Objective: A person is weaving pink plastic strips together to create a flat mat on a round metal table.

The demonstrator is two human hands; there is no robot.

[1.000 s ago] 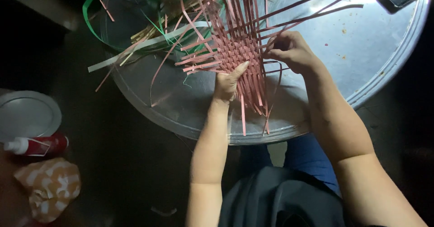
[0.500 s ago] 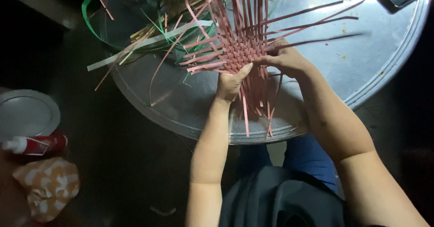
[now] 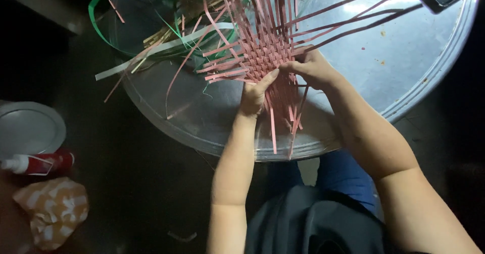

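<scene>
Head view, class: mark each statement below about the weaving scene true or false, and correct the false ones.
1. Both hands touch the pink woven mat. True.
2. The mat lies on a square wooden board. False: it lies on a round metal tray.
3. The left hand is at the mat's near edge, beside the right hand. True.
4. All loose strips are pink. False: green strips and a pale strip lie at the tray's far left.
5. A red bottle lies lower left, off the tray. True.
</scene>
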